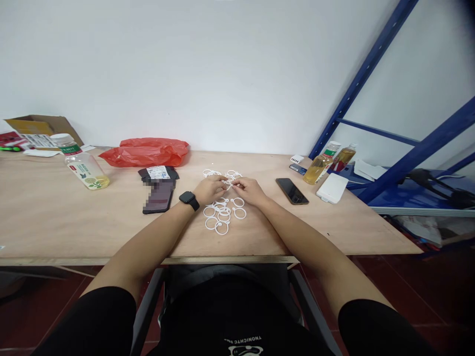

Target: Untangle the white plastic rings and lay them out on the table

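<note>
My left hand (211,189), with a black watch on its wrist, and my right hand (251,190) meet over the middle of a wooden table (55,217). Both pinch a small white plastic ring (228,183) between their fingertips. Several more white rings (222,213) lie in a cluster just in front of my hands. A few other white rings (212,173) lie just behind them.
A dark phone (292,191) and a white power bank (332,188) lie to the right, beside two bottles of yellow drink (319,167). To the left are a black pouch (159,193), a red plastic bag (146,151), a tilted bottle (82,163) and a cardboard box (40,127). Blue shelving (408,163) stands at right.
</note>
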A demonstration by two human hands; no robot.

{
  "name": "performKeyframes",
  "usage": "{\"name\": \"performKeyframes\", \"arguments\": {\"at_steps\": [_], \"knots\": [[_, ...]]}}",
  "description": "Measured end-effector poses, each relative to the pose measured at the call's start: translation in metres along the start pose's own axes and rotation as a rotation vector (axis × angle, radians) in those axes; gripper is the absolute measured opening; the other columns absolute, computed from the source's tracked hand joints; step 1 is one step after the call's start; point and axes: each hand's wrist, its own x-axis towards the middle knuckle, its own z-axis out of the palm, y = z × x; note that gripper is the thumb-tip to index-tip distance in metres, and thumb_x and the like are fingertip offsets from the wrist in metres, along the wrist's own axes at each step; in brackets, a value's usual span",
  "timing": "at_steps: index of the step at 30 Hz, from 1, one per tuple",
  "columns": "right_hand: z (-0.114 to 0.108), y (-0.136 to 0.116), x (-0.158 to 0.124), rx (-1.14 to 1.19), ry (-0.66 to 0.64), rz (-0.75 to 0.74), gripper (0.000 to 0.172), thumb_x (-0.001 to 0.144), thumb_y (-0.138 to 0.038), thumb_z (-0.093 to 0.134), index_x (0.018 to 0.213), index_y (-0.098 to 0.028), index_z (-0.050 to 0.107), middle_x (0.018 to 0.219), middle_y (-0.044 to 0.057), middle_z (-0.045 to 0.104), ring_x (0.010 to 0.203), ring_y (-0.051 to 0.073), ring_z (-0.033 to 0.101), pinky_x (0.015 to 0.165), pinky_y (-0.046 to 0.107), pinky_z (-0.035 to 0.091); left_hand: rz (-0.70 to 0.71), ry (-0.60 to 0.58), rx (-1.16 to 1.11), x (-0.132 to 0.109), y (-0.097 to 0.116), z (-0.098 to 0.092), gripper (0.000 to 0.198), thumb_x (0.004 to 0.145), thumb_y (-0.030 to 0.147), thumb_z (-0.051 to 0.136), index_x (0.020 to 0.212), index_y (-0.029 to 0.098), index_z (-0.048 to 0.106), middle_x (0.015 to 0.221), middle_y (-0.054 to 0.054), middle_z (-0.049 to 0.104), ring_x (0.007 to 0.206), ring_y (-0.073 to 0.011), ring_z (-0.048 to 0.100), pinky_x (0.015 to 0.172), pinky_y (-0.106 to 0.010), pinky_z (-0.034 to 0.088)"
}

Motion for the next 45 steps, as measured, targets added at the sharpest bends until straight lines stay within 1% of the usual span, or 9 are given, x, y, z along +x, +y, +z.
{"name": "performKeyframes", "arguments": {"at_steps": [11, 17, 21, 28, 33, 37, 39, 41, 45], "knots": [[0.002, -0.004, -0.001, -0.006, -0.003, -0.025, 0.017, 0.084, -0.018, 0.06, 0.095, -0.02, 0.073, 0.08, 0.002, 0.07, 0.066, 0.012, 0.057, 0.066, 0.025, 0.043, -0.017, -0.027, -0.03, 0.0, 0.007, -0.002, 0.014, 0.084, 0.031, 0.062, 0.081, 0.019, 0.068, 0.111, -0.01, 0.066, 0.102, -0.0233, 0.063, 0.093, -0.039, 0.049], [0.005, -0.003, -0.001, -0.016, -0.001, -0.048, 0.015, 0.084, -0.019, 0.061, 0.093, -0.02, 0.073, 0.081, 0.001, 0.071, 0.067, 0.012, 0.058, 0.067, 0.024, 0.043, -0.112, -0.004, -0.036, 0.0, 0.008, -0.001, 0.038, 0.08, 0.048, 0.068, 0.101, 0.018, 0.061, 0.101, -0.01, 0.068, 0.094, -0.0246, 0.064, 0.085, -0.039, 0.05], [0.008, -0.005, -0.001, -0.02, -0.01, -0.056, 0.013, 0.085, -0.021, 0.062, 0.093, -0.022, 0.073, 0.084, 0.002, 0.072, 0.07, 0.013, 0.06, 0.069, 0.024, 0.043, -0.156, -0.005, -0.003, 0.0, 0.008, 0.0, 0.039, 0.082, 0.044, 0.065, 0.112, 0.018, 0.06, 0.105, -0.01, 0.069, 0.096, -0.0244, 0.064, 0.085, -0.038, 0.05], [0.006, -0.01, 0.0, -0.048, -0.086, -0.061, 0.014, 0.086, -0.018, 0.06, 0.091, -0.022, 0.073, 0.084, 0.002, 0.073, 0.076, 0.016, 0.063, 0.075, 0.027, 0.045, -0.165, -0.085, 0.024, 0.003, 0.014, -0.003, 0.032, 0.084, 0.038, 0.06, 0.109, 0.018, 0.067, 0.1, -0.007, 0.073, 0.092, -0.0232, 0.068, 0.082, -0.034, 0.05], [0.008, -0.01, 0.001, 0.046, -0.114, -0.054, 0.015, 0.085, -0.017, 0.06, 0.09, -0.021, 0.074, 0.086, 0.002, 0.074, 0.078, 0.016, 0.065, 0.077, 0.027, 0.047, -0.18, -0.11, 0.034, 0.004, 0.017, -0.004, 0.031, 0.083, 0.036, 0.06, 0.107, 0.019, 0.07, 0.097, -0.006, 0.074, 0.088, -0.0221, 0.068, 0.079, -0.031, 0.05], [0.003, 0.004, 0.003, 0.159, -0.028, 0.081, 0.016, 0.086, -0.03, 0.063, 0.092, -0.021, 0.075, 0.088, 0.002, 0.075, 0.077, 0.016, 0.067, 0.072, 0.027, 0.05, -0.18, -0.112, 0.007, 0.002, 0.015, -0.007, 0.029, 0.083, 0.034, 0.059, 0.104, 0.019, 0.071, 0.092, -0.006, 0.074, 0.085, -0.0206, 0.067, 0.078, -0.03, 0.049], [-0.004, 0.019, 0.004, 0.12, 0.086, 0.152, 0.02, 0.087, -0.032, 0.061, 0.096, -0.02, 0.074, 0.093, 0.004, 0.075, 0.081, 0.017, 0.067, 0.074, 0.029, 0.051, -0.173, -0.157, -0.021, 0.001, 0.013, -0.007, 0.028, 0.082, 0.034, 0.059, 0.1, 0.018, 0.073, 0.091, -0.005, 0.074, 0.081, -0.019, 0.066, 0.076, -0.029, 0.049], [-0.012, 0.037, 0.003, 0.005, 0.128, 0.203, 0.02, 0.088, -0.028, 0.058, 0.099, -0.02, 0.073, 0.095, 0.005, 0.074, 0.084, 0.018, 0.066, 0.079, 0.031, 0.051, -0.149, -0.206, -0.068, 0.0, 0.012, -0.007, 0.026, 0.083, 0.035, 0.058, 0.096, 0.018, 0.074, 0.09, -0.004, 0.074, 0.079, -0.0175, 0.066, 0.075, -0.028, 0.048], [-0.021, 0.064, -0.001, -0.247, 0.009, 0.283, 0.028, 0.083, -0.02, 0.062, 0.109, -0.019, 0.071, 0.107, 0.01, 0.071, 0.094, 0.021, 0.064, 0.087, 0.034, 0.049, -0.086, -0.235, -0.145, 0.001, 0.012, -0.005, 0.03, 0.086, 0.044, 0.059, 0.087, 0.018, 0.074, 0.089, -0.005, 0.074, 0.082, -0.017, 0.066, 0.077, -0.027, 0.048]]}}
